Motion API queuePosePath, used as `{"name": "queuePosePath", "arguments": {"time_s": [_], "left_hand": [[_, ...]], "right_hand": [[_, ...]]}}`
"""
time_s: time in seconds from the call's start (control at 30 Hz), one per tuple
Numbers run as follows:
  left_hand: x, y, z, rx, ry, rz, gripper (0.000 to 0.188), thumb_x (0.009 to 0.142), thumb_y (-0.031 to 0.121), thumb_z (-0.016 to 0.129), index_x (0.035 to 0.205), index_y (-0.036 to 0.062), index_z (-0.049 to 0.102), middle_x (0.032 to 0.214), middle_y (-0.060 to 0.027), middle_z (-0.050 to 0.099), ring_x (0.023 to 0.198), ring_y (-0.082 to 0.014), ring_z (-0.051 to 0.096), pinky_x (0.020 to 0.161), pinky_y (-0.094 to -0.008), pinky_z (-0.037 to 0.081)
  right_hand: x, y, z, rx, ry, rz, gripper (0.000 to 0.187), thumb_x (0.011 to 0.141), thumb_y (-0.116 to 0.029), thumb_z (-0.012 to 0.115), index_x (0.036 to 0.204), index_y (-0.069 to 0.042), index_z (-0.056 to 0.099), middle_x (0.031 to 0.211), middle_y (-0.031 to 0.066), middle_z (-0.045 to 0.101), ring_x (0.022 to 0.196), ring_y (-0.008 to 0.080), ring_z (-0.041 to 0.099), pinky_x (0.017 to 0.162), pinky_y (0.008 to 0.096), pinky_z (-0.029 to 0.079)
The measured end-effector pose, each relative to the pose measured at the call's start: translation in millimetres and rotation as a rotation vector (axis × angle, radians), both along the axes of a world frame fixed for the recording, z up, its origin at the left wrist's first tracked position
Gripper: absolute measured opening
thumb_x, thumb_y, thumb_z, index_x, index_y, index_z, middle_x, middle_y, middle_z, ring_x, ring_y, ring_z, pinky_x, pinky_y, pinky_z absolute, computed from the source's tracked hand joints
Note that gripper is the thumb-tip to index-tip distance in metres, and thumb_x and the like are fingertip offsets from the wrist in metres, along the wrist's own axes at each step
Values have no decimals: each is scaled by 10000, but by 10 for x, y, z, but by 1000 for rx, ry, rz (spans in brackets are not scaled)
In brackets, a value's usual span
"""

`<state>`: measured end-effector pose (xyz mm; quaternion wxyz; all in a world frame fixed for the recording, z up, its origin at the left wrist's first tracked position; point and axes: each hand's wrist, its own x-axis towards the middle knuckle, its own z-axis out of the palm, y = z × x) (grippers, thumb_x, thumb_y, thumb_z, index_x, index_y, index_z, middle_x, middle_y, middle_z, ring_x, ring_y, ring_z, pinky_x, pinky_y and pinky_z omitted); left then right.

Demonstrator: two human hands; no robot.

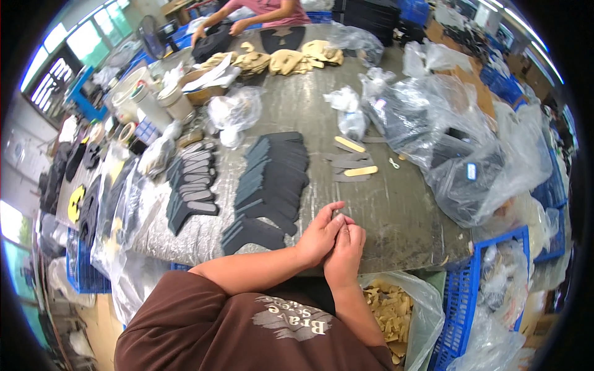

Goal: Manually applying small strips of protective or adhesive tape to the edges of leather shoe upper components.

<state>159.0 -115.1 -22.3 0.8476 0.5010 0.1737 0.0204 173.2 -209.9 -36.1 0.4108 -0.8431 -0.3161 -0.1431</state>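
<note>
Near the table's front edge my left hand [318, 238] and my right hand [344, 252] meet, fingertips against each other. Both sets of fingers are bent and closed; whatever lies between them, if anything, is hidden. Just left of them a long overlapping row of dark grey cut pieces [272, 176] lies on the table [396, 229]. Further left is a second row of smaller dark pieces [193, 185] with lighter grey tops. Beyond my hands, a pale flat stick [361, 171] and another pale stick [350, 144] lie by thin grey strips [344, 162].
Clear plastic bags with dark contents [461, 164] crowd the right side. Containers [148, 105] stand at the left. Tan pieces [291, 62] lie at the far end, where another person's hands [237, 27] work. Below right are a blue crate [461, 303] and a bag of tan scraps [390, 312].
</note>
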Motion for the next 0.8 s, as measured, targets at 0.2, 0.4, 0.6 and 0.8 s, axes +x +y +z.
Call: {"name": "queuePosePath", "arguments": {"time_s": [0.2, 0.4, 0.6, 0.8], "left_hand": [[-329, 969, 321, -79, -50, 400, 325, 962, 78, 411, 1280, 36, 361, 828, -44, 473, 669, -134, 467, 574, -289, 446], [-1134, 1341, 273, 387, -195, 13, 355, 1021, 258, 337, 1211, 18, 517, 831, -26, 470, 553, -102, 389, 572, -249, 386], [-1243, 1298, 216, 1056, -469, -44, 685, 943, 542, 365, 1356, -3, 401, 992, -157, 470, 861, -266, 467, 738, -350, 427], [-1273, 1354, 159, 1093, -438, -100, 750, 916, 594, 371, 1377, 2, 367, 1025, -187, 475, 900, -314, 475, 791, -382, 427]], "right_hand": [[-209, 327, 186, 115, 50, 342, 267, 771, -89, 662, 1013, -15, 575, 976, 144, 537, 905, 343, 521, 818, 444, 419], [-373, 665, 209, 256, 456, 518, 101, 826, -35, 631, 910, 19, 636, 881, 115, 603, 781, 230, 591, 680, 308, 467], [-403, 846, 376, 200, 781, 608, 74, 848, -14, 621, 877, 47, 650, 780, 70, 641, 682, 93, 564, 604, 246, 444], [-439, 832, 400, 177, 884, 578, 68, 854, -14, 621, 859, 48, 648, 772, 43, 633, 679, 64, 542, 593, 226, 430]]}}
